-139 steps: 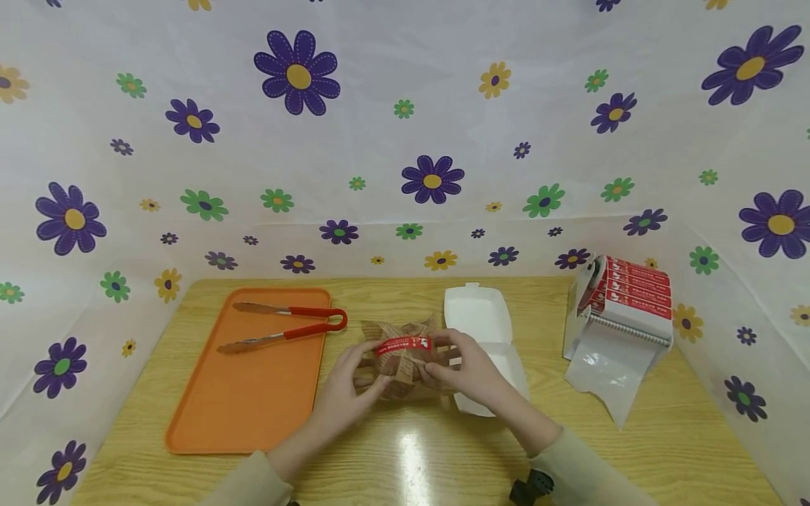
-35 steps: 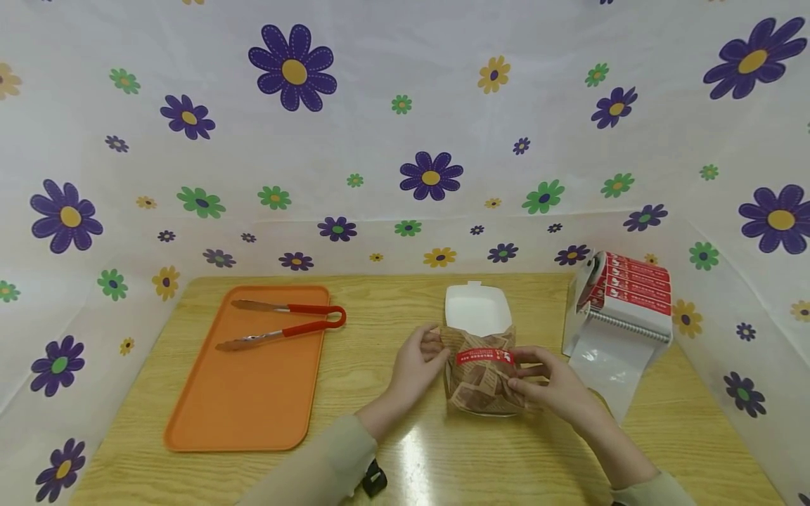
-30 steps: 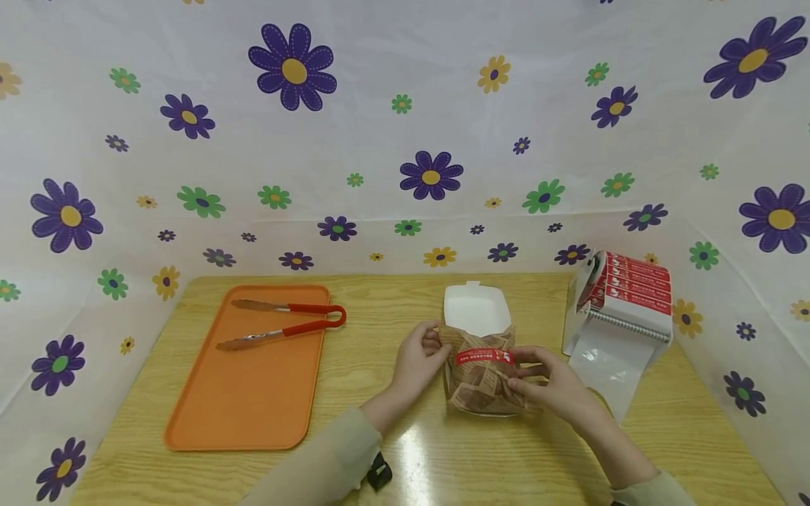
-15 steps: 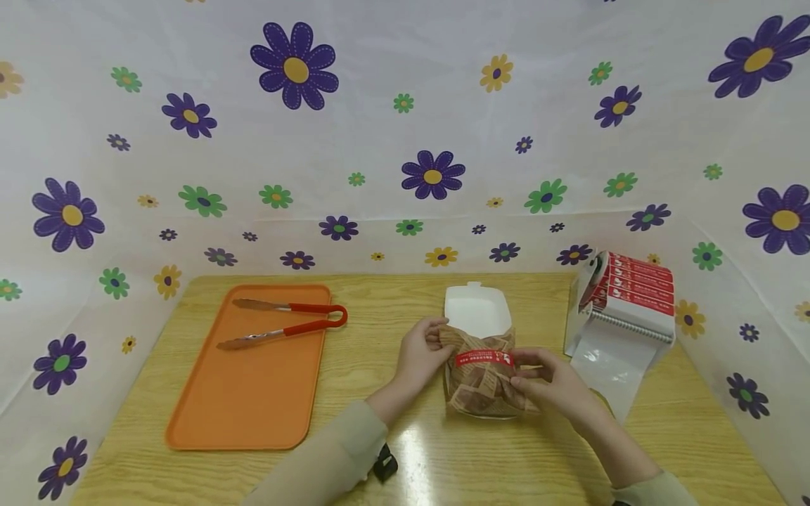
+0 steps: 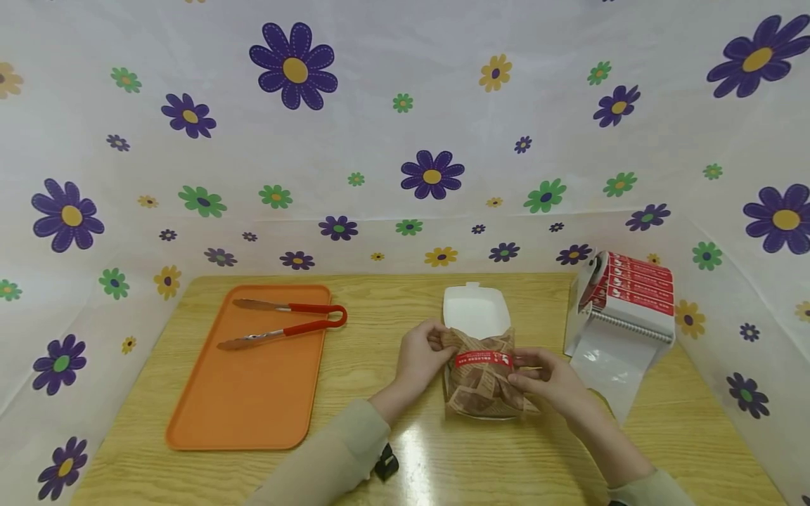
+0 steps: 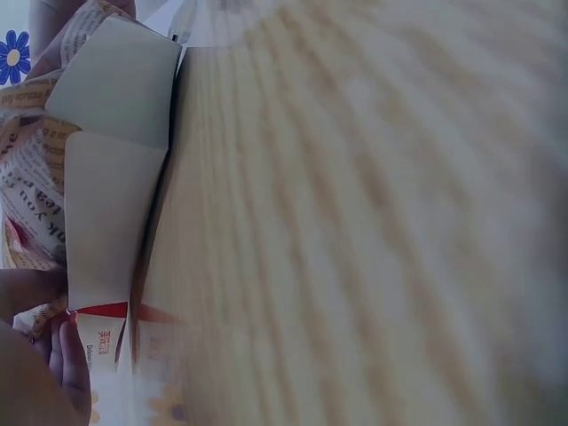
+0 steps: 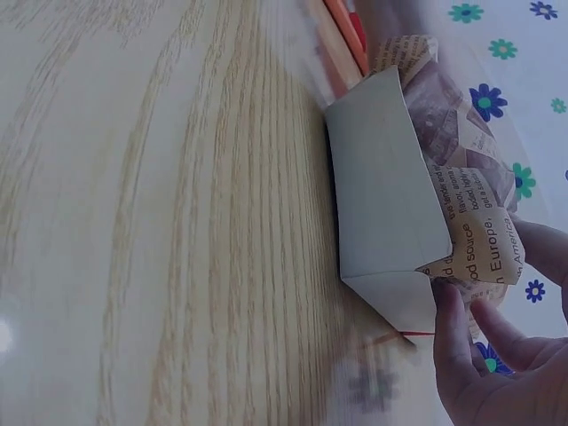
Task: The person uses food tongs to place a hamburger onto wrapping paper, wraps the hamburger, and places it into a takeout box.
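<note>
Wrapped parcel in white box, left hand and right hand pinching its sides

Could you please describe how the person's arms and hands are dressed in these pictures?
Both hands are bare: the left hand and right hand wear no gloves or rings that show. Each forearm has a long, plain, pale beige sleeve. A small black device sits under the left wrist.

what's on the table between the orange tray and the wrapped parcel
In the head view, only the left hand at the parcel; otherwise bare table beside the tray.
</note>
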Demonstrator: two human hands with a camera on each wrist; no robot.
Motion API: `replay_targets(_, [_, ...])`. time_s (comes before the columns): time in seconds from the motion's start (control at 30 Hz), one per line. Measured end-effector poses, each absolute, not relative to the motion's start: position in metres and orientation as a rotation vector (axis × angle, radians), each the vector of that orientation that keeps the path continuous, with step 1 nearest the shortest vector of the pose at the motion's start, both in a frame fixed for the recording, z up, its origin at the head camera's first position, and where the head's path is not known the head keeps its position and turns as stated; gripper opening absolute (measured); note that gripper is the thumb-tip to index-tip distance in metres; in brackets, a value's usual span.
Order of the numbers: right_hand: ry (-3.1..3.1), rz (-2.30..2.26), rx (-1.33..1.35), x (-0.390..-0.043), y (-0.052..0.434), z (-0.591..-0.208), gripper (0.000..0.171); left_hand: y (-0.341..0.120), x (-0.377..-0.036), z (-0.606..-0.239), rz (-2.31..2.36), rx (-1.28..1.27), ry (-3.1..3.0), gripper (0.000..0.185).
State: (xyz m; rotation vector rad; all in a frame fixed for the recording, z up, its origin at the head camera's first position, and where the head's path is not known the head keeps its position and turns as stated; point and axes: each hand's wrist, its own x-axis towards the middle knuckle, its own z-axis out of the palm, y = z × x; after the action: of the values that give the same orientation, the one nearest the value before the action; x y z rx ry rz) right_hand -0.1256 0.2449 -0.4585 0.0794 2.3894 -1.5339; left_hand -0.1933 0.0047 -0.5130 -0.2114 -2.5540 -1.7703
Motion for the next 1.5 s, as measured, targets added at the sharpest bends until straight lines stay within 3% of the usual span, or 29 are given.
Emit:
replay_targets(0.5, [2.418, -1.546, 0.109, -0.125, 0.242, -0.462, 0.057, -0.001, -0.183, -0.501, -1.39, -0.55, -2.713, 0.018])
replay_targets(0.7, [2.422, -1.557, 0.116, -0.126, 0.242, -0.462, 0.068, -0.004, -0.179, -0.499, -1.419, -0.642, -2.705, 0.02])
replay_targets(0.77, [2.42, -1.565, 0.113, -0.126, 0.242, -0.462, 0.073, -0.006, -0.177, -0.499, -1.426, -0.675, -2.715, 0.025])
replay_targets(0.97, [2.438, -1.566, 0.042, -0.126, 0.242, -0.462, 0.087, -0.011, -0.17, -0.496, -1.403, -0.729, -2.827, 0.064])
replay_targets(1.13, [2.535, -1.488, -0.094, -0.125, 0.243, -0.465, 0.082, -0.018, -0.166, -0.495, -1.346, -0.855, -2.891, 0.086])
replay_targets(1.5, [2.625, -1.469, -0.204, -0.124, 0.245, -0.469, 0.065, -0.036, -0.166, -0.502, -1.484, -1.076, -2.852, 0.091])
